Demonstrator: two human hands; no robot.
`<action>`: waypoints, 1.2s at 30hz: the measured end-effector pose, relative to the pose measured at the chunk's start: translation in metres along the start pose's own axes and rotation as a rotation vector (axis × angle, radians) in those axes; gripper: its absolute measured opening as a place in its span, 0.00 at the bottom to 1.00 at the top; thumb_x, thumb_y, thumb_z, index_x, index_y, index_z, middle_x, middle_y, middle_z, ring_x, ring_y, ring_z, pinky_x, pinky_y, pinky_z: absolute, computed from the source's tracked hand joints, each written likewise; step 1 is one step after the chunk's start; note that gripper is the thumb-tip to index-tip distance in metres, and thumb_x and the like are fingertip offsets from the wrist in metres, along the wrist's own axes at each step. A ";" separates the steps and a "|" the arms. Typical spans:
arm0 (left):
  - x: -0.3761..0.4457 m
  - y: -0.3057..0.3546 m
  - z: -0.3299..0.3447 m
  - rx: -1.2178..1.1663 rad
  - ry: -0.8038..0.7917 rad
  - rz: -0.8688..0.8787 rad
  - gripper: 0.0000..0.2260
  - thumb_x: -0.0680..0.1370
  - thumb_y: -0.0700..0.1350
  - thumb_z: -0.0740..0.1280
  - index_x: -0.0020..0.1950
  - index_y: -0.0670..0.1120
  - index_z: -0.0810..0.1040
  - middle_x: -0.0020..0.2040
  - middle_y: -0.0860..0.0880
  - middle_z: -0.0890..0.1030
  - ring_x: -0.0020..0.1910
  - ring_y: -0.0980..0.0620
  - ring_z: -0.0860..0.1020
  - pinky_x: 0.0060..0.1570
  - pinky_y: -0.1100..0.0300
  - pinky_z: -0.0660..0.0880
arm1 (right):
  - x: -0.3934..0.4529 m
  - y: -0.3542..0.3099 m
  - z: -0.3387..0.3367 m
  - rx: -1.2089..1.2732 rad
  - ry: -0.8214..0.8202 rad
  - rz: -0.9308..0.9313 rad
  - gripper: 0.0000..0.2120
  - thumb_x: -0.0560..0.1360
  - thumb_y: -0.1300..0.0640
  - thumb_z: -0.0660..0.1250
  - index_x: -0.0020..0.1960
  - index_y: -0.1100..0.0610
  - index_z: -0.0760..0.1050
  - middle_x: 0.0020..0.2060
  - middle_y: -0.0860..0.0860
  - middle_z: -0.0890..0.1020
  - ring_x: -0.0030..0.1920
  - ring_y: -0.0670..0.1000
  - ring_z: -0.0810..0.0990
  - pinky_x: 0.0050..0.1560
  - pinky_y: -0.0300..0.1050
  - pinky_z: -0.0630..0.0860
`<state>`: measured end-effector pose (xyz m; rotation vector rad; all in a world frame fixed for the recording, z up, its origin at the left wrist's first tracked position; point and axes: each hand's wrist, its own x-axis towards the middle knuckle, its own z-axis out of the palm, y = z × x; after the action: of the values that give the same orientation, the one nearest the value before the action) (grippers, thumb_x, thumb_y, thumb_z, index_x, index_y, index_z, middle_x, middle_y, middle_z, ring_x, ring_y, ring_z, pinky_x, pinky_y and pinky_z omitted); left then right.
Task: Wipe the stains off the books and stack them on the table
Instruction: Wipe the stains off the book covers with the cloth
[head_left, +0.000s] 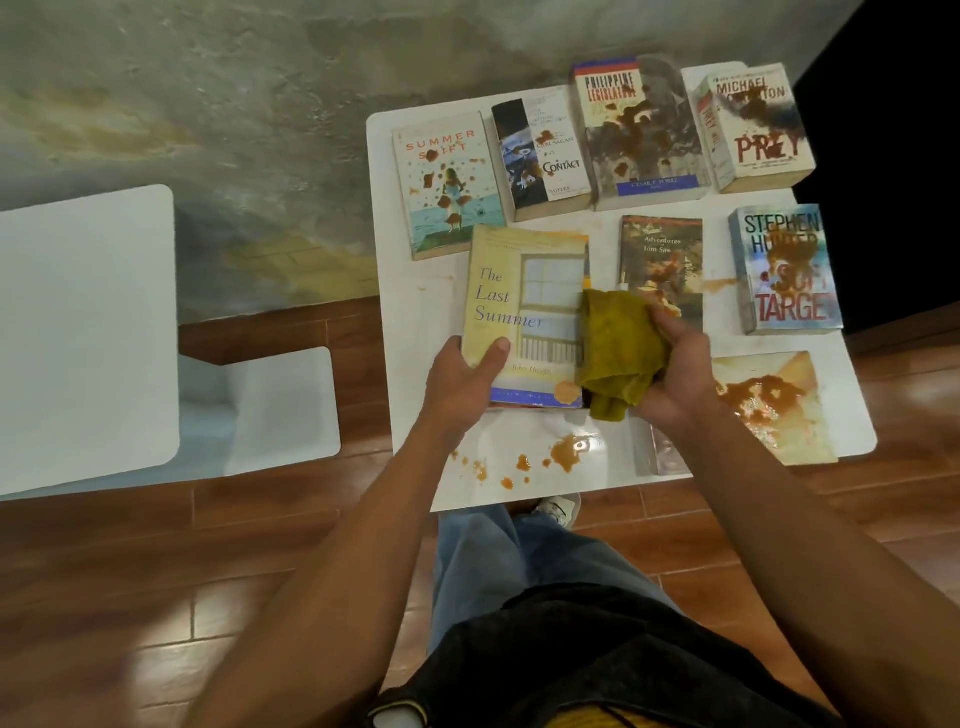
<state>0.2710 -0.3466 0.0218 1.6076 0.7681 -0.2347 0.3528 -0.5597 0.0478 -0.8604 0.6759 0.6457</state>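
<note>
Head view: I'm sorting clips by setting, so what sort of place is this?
Probably a room at home: wood-look floor, bare stained wall, small white tables with stained books.

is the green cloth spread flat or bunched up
Bunched up. The olive-green fabric cloth is crumpled in the grip of the right hand, folds hanging down, at the right edge of the pale yellow paperback book.
</note>
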 end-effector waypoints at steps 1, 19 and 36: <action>-0.001 -0.001 -0.009 -0.013 0.004 0.023 0.18 0.79 0.57 0.69 0.64 0.49 0.77 0.57 0.53 0.84 0.55 0.54 0.83 0.57 0.51 0.81 | 0.000 -0.002 0.001 0.032 -0.002 -0.020 0.21 0.83 0.46 0.58 0.65 0.60 0.77 0.61 0.61 0.82 0.62 0.63 0.80 0.64 0.64 0.74; -0.010 0.021 -0.174 -0.325 0.317 0.100 0.15 0.82 0.56 0.63 0.64 0.51 0.77 0.54 0.53 0.86 0.53 0.50 0.85 0.48 0.52 0.82 | 0.075 0.058 0.077 -1.440 0.218 -0.544 0.22 0.82 0.47 0.62 0.71 0.58 0.69 0.62 0.58 0.79 0.61 0.63 0.76 0.63 0.60 0.72; 0.018 0.021 -0.221 -0.329 0.273 0.017 0.08 0.83 0.54 0.62 0.59 0.54 0.77 0.53 0.55 0.86 0.54 0.51 0.85 0.55 0.49 0.81 | 0.110 0.148 0.171 -1.784 -0.325 -0.645 0.26 0.80 0.54 0.64 0.77 0.51 0.66 0.76 0.53 0.67 0.71 0.57 0.72 0.64 0.50 0.74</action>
<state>0.2364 -0.1323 0.0734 1.3455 0.9479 0.1231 0.3568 -0.3174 -0.0206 -2.3770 -0.7257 0.6616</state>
